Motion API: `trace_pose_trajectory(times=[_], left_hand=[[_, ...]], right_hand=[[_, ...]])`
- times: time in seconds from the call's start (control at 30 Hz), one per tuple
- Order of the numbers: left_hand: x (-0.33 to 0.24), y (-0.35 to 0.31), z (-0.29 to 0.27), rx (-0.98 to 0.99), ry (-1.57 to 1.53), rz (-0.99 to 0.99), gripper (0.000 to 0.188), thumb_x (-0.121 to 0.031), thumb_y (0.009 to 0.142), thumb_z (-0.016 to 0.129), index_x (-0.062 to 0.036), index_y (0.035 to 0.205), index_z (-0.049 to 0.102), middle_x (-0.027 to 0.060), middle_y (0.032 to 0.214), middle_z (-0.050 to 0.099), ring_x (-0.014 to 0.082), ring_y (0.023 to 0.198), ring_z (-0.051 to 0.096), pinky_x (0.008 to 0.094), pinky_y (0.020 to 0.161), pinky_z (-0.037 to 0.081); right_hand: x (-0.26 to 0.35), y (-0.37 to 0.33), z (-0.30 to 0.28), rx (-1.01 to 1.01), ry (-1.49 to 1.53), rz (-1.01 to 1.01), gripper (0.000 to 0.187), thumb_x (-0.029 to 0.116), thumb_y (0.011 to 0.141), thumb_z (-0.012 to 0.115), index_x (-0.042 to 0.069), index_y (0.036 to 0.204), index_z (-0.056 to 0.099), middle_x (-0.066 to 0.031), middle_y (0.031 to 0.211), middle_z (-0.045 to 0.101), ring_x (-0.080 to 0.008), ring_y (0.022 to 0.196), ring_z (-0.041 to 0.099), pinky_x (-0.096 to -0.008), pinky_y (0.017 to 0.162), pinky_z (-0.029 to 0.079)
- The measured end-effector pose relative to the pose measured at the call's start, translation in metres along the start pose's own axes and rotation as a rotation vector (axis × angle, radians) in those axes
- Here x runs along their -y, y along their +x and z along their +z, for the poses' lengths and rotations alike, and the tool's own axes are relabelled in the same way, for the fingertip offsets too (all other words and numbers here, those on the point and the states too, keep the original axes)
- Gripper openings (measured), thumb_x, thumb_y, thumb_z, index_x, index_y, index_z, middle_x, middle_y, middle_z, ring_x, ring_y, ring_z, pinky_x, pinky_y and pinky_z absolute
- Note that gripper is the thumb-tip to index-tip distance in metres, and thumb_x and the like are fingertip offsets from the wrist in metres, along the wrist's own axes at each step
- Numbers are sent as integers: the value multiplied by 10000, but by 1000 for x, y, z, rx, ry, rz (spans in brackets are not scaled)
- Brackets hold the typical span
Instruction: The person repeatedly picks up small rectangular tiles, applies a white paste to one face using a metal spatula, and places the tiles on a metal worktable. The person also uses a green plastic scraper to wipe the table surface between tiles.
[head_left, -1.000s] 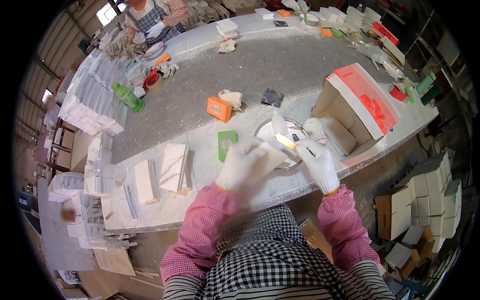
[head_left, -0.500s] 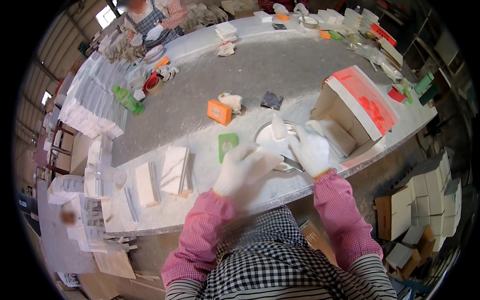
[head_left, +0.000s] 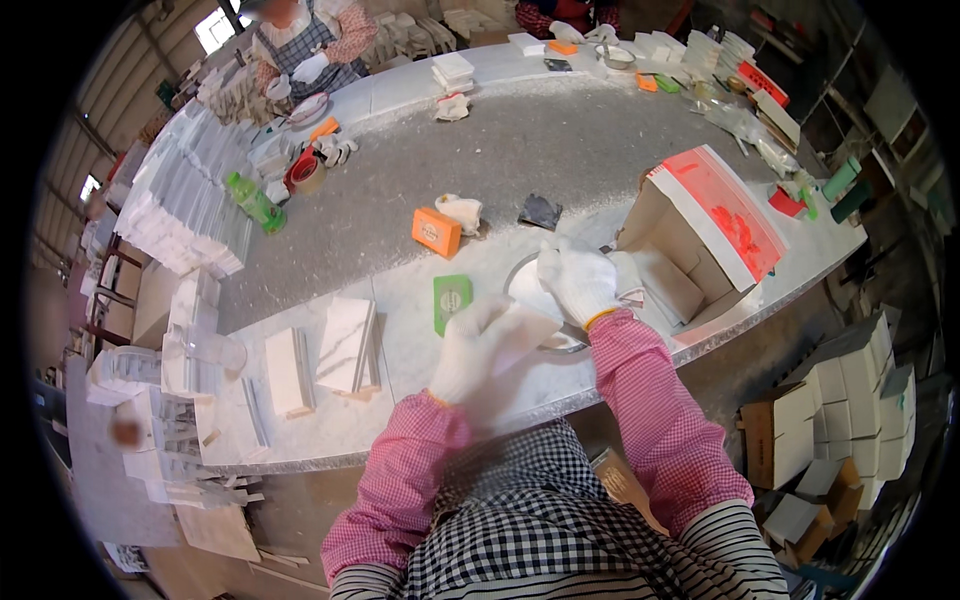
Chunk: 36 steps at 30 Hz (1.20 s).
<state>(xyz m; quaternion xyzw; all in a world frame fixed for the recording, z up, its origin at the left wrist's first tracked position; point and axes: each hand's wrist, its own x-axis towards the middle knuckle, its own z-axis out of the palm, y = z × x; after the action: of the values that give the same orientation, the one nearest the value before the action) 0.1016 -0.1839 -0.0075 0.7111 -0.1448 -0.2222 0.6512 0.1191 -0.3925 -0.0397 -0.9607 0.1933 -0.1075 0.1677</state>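
Note:
My left hand (head_left: pixel 470 350), in a white knit glove, is closed on a flat white tile (head_left: pixel 527 328) near the table's front edge. Just right of it stands a round metal dish (head_left: pixel 524 268) with white material inside. My right hand (head_left: pixel 580 282), gloved too, reaches over this dish with its fingers curled; whatever they grip is hidden. Beside the left hand lies a green block (head_left: pixel 452 303) with a round print. An orange box (head_left: pixel 436 232), a crumpled white cloth (head_left: pixel 461 213) and a dark pad (head_left: pixel 540 211) are farther back.
An open cardboard box (head_left: pixel 690 235) lies on its side at right. Marble tiles (head_left: pixel 347 345) rest at left, with tall white stacks (head_left: pixel 190 200) and a green bottle (head_left: pixel 256 203) beyond. Across the table a person in a checked apron (head_left: pixel 300 55) works. White blocks (head_left: pixel 860 400) are piled below right.
My right hand has moved left and away from me over the dish. The dark blade seen beside it before no longer shows. My left hand still holds the tile, almost in place.

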Motion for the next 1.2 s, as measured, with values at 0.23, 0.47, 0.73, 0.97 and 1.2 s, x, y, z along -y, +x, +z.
trace_pose_trajectory(times=[0.23,0.47,0.73,0.97,1.2], left_hand=[[11,5,1,-34,53,47,195,-132,975,670,3,1113,698,43,992,720,99,909,632,255,818,511],[11,7,3,-26,40,80,175,-143,975,675,-7,1082,705,17,960,712,78,881,623,239,783,507],[15,14,5,-42,123,87,180,-143,985,664,-10,1101,699,19,947,713,69,862,612,238,765,506],[23,18,4,-37,137,93,275,-223,963,666,6,1113,697,123,964,745,164,892,690,307,817,550],[19,16,4,-31,131,62,286,-238,970,659,6,1116,697,121,970,744,166,902,687,308,824,548]], right_hand=[[4,-18,-29,183,250,190,505,552,924,596,67,1021,701,-206,960,729,-347,972,700,-409,867,523],[-17,-46,-66,105,566,23,394,425,924,689,49,1039,683,-135,931,713,-253,873,687,-360,796,530],[-23,-75,-91,213,951,65,289,250,932,732,29,1117,745,-22,926,652,-101,862,603,-268,728,506],[-26,-81,-89,184,883,0,263,220,948,706,4,1092,751,-9,903,657,-72,828,589,-248,672,492],[-18,-83,-91,188,863,14,245,215,941,709,10,1067,754,-13,888,692,-66,794,590,-245,670,490]])
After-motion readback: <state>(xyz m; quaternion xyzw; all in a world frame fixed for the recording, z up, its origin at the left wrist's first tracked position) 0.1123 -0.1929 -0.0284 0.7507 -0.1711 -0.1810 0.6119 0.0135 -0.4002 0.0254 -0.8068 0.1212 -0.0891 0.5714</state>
